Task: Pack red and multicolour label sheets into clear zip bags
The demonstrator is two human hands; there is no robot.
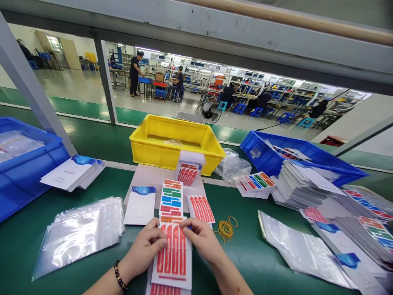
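Both my hands pinch a white sticker sheet with red strip labels (172, 258) near the front of the green table. My left hand (144, 250), with a dark bead bracelet at the wrist, grips its left edge. My right hand (201, 239) grips its upper right edge. More red label sheets lie under it. Just beyond lie a multicoloured label sheet (171, 197), another red label sheet (201, 208) and a white and blue booklet (140, 205). A stack of red label sheets (188, 172) stands further back.
A yellow bin (176, 141) stands at the centre back, with blue bins at the left (21, 164) and right (294, 157). Clear bags (80, 231) lie at the left, yellow rubber bands (226, 228) right of my hands, stacks of booklets and labels (302, 186) at the right. People work far behind.
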